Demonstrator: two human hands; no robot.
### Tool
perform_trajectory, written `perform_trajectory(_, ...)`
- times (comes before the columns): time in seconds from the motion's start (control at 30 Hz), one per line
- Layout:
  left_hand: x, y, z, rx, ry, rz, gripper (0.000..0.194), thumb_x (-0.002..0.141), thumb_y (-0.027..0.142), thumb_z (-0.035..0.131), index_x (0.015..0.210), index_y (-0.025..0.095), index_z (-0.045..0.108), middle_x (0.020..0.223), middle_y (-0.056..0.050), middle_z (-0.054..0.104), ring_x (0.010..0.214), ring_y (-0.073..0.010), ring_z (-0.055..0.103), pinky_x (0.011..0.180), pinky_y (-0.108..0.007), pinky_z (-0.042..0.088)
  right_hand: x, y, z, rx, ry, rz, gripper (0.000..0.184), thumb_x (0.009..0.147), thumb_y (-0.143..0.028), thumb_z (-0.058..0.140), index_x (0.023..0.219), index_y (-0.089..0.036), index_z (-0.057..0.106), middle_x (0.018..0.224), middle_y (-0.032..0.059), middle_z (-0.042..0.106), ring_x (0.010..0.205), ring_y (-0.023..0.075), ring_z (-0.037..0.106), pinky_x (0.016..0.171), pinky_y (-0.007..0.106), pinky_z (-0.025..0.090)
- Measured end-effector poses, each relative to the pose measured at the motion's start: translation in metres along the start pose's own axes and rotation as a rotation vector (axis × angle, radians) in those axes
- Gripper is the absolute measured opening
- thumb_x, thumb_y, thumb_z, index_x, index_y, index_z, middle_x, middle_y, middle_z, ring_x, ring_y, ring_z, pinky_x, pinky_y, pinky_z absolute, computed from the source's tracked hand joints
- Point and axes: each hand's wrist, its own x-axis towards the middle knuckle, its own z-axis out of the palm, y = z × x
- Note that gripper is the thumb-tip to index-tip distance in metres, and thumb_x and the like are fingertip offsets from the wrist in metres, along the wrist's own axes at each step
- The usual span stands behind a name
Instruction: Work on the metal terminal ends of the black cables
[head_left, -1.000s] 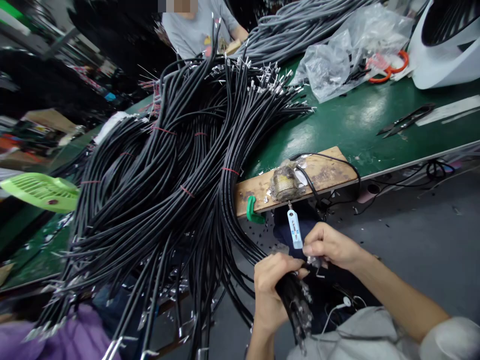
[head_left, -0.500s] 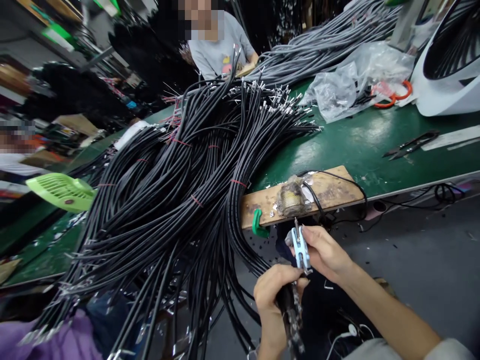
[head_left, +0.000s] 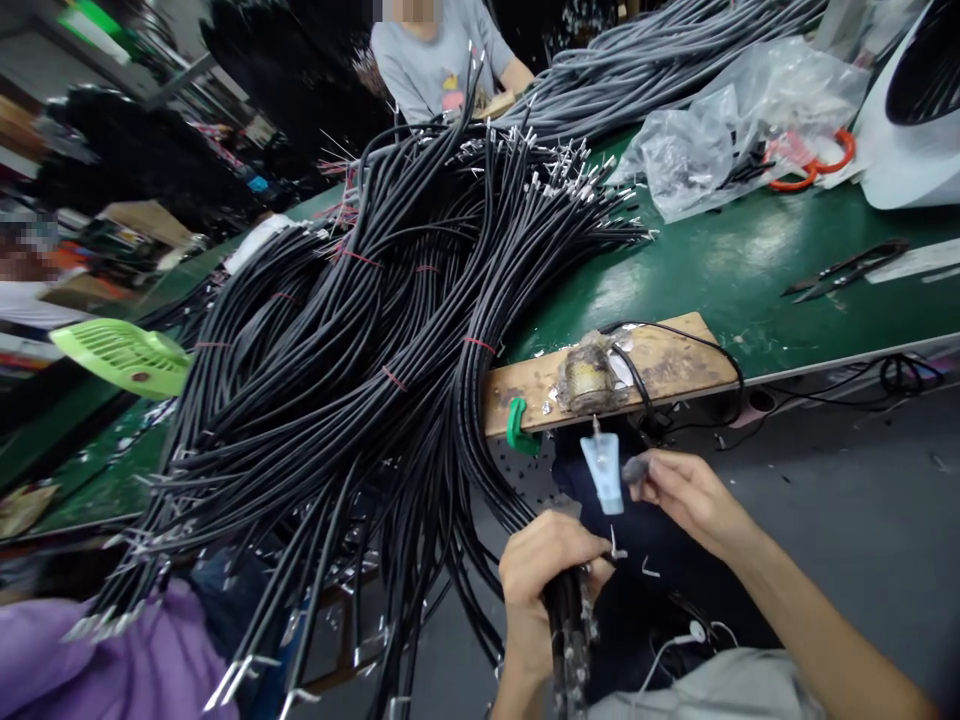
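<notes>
My left hand [head_left: 551, 565] is wrapped round a bundle of black cables [head_left: 570, 640]; one cable's bare, silvery end [head_left: 617, 545] sticks out past its fingertips. Just above hangs a light-blue clip-like piece [head_left: 602, 475], blurred, on a thin metal shaft from a tape-wrapped round motor [head_left: 586, 378]. To the right of that piece, apart from it, my right hand [head_left: 686, 490] has thumb and fingers pinched together. Something grey [head_left: 636, 468] covers or sits at its fingertips; I cannot tell which.
The motor sits on a wooden board [head_left: 675, 350] with a green clamp [head_left: 519, 428]. Black cable bundles [head_left: 360, 370] fill the left. Cutters [head_left: 847, 270], orange-handled scissors [head_left: 814, 170] and plastic bags [head_left: 690, 160] lie on the green table [head_left: 720, 280]. A co-worker [head_left: 442, 60] sits opposite.
My right hand has let go of the light-blue piece and moved right. That piece now looks blurred and wider. My left hand still grips the cables, and the view has shifted slightly.
</notes>
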Motion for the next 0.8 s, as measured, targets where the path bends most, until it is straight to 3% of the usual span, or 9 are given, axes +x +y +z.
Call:
perform_trajectory(0.1,-0.007,-0.002,-0.003,0.006,-0.021,-0.084,0.017,0.086,0.033,0.061,0.081,0.017,0.065,0.062,-0.001,0.062,0.055,-0.0128,0.058,0.058,-0.024,0.046,-0.014,-0.007,0.006,-0.354,-0.021,-0.171,0.019,0.082,-0.032,0.067,0.075,-0.015,0.068,0.066,0.0031,0.062,0.061,0.0137,0.056,0.058,0.026,0.046)
perform_trajectory(0.17,-0.013,-0.005,-0.005,0.017,-0.001,-0.183,0.032,0.083,0.048,0.061,0.086,0.017,0.062,0.063,-0.001,0.058,0.054,-0.0126,0.056,0.055,-0.023,0.045,-0.021,-0.011,0.02,-0.566,-0.133,-0.363,0.011,0.082,-0.026,0.068,0.084,-0.016,0.07,0.072,0.0051,0.066,0.067,0.0161,0.059,0.063,0.029,0.049)
perform_trajectory(0.23,-0.018,-0.007,-0.008,0.02,0.003,-0.236,0.044,0.079,0.058,0.061,0.093,0.017,0.06,0.067,-0.001,0.057,0.055,-0.0129,0.055,0.054,-0.023,0.044,-0.026,-0.01,0.036,-0.703,-0.241,-0.578,0.017,0.085,-0.019,0.063,0.1,-0.016,0.067,0.084,0.0085,0.069,0.077,0.0187,0.062,0.073,0.033,0.052)
perform_trajectory(0.33,-0.02,-0.008,-0.013,0.003,-0.083,-0.188,0.051,0.08,0.063,0.057,0.104,0.018,0.063,0.076,-0.004,0.06,0.064,-0.0153,0.058,0.06,-0.025,0.046,-0.03,-0.004,0.055,-0.78,-0.237,-0.829,0.02,0.09,-0.013,0.05,0.106,-0.015,0.062,0.089,0.0109,0.069,0.084,0.0195,0.063,0.081,0.036,0.053)
perform_trajectory(0.4,-0.018,-0.007,-0.016,-0.012,-0.151,-0.125,0.053,0.082,0.063,0.054,0.11,0.02,0.066,0.079,-0.006,0.062,0.069,-0.0168,0.059,0.062,-0.027,0.047,-0.031,0.0,0.06,-0.835,-0.195,-0.902,0.019,0.09,-0.014,0.048,0.103,-0.015,0.061,0.087,0.0111,0.068,0.083,0.0203,0.063,0.081,0.038,0.054)
perform_trajectory(0.47,-0.016,-0.005,-0.017,0.003,-0.16,-0.057,0.051,0.085,0.061,0.051,0.11,0.021,0.069,0.078,-0.006,0.064,0.068,-0.0166,0.061,0.061,-0.027,0.047,-0.033,0.004,0.061,-0.872,-0.169,-0.923,0.017,0.089,-0.016,0.049,0.102,-0.015,0.061,0.086,0.0115,0.068,0.081,0.0218,0.062,0.079,0.04,0.054)
perform_trajectory(0.63,-0.018,-0.003,-0.008,0.107,0.061,0.131,0.023,0.09,0.034,0.056,0.1,0.018,0.07,0.075,-0.005,0.07,0.065,-0.0158,0.065,0.063,-0.028,0.051,-0.036,0.006,0.056,-0.65,0.017,-0.856,0.019,0.081,-0.006,0.055,0.096,-0.017,0.06,0.077,0.006,0.063,0.068,0.017,0.056,0.066,0.034,0.05)
perform_trajectory(0.73,-0.021,-0.006,-0.005,0.213,0.011,0.179,0.017,0.084,0.012,0.061,0.099,0.015,0.068,0.078,-0.005,0.07,0.067,-0.0159,0.066,0.065,-0.028,0.053,-0.035,0.005,0.057,-0.56,0.193,-0.736,0.013,0.081,-0.006,0.054,0.082,-0.018,0.06,0.071,0.0029,0.059,0.065,0.0153,0.054,0.065,0.032,0.046)
perform_trajectory(0.8,-0.021,-0.007,-0.005,0.263,-0.071,0.184,0.02,0.083,0.009,0.06,0.102,0.014,0.066,0.081,-0.007,0.071,0.071,-0.0168,0.067,0.067,-0.029,0.053,-0.032,0.004,0.059,-0.568,0.278,-0.627,0.015,0.082,-0.011,0.055,0.069,-0.018,0.056,0.064,0.0004,0.052,0.06,0.0136,0.049,0.058,0.029,0.041)
